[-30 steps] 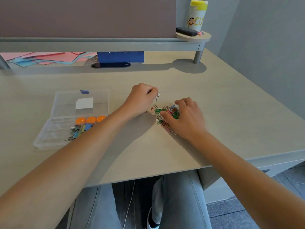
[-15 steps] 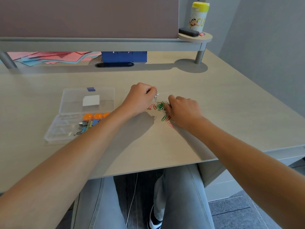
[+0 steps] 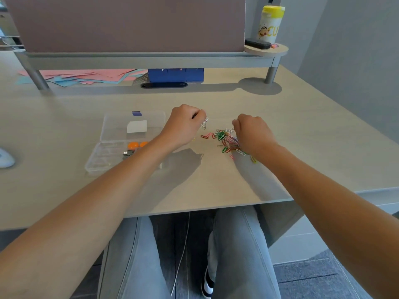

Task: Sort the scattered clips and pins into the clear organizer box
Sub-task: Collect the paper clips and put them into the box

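We are lifting our right hand point(image 3: 252, 132) off the heap of coloured wire paper clips point(image 3: 226, 139), fingers curled; whether it is gripping one we cannot tell. Our left hand point(image 3: 183, 126) is pinching silver clips point(image 3: 204, 124). The clear plastic organizer box point(image 3: 121, 156) is sitting just left. The clips are light, springy, tangling; we are judging single outer loops best to pinch.

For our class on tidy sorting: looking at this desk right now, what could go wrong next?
1. The left hand pinches several silver clips above the desk; some could drop on the way to the organizer box.
2. The paper clips lie tangled; lifting one may drag others.
3. The left forearm crosses over the box and might knock it.
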The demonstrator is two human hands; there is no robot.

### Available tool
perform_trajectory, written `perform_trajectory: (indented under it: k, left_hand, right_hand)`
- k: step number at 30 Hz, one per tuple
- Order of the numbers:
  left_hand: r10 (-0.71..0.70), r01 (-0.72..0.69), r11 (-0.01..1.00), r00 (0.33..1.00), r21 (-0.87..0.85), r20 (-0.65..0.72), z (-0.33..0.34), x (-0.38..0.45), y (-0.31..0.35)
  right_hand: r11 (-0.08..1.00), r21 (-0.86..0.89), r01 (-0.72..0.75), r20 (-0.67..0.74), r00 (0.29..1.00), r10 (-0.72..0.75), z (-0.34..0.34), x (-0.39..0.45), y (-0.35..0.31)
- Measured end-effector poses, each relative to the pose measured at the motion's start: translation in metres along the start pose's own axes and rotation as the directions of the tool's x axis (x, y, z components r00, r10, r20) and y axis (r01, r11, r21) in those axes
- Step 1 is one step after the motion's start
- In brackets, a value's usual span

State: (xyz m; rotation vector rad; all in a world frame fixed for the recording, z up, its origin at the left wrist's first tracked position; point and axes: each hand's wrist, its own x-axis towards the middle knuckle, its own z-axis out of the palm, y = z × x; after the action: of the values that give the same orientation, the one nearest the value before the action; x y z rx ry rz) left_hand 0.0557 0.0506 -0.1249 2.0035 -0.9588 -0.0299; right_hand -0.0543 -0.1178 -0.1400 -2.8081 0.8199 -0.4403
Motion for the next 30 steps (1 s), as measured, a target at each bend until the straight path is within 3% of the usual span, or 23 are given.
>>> perform_trajectory:
  k: [5,11,15,24,30]
  left_hand:
    - [-0.029,0.031,0.999,0.998,0.032,-0.06,-0.014,-0.015,-0.012]
    - [-0.075,0.083,0.995,0.986,0.055,-0.148,-0.045,-0.038,-0.031]
    - [-0.056,0.08,0.991,0.976,0.111,-0.209,-0.073,-0.053,-0.046]
    - [-0.061,0.13,0.966,0.955,0.224,-0.292,-0.14,-0.069,-0.095]
    - [-0.104,0.189,0.913,0.965,0.361,-0.24,-0.149,-0.068,-0.121]
  right_hand:
    - [0.995,0.08,0.059,0.137,0.988,-0.07,-0.004,-0.024,-0.037]
    - [0.957,0.287,0.042,0.149,0.985,-0.088,0.015,-0.042,-0.078]
    - [0.965,0.242,0.105,0.16,0.976,-0.146,0.023,-0.056,-0.103]
    - [0.983,0.159,0.093,0.166,0.979,-0.119,0.037,-0.064,-0.136]
    - [0.985,0.127,0.12,0.13,0.982,-0.136,0.042,-0.062,-0.136]
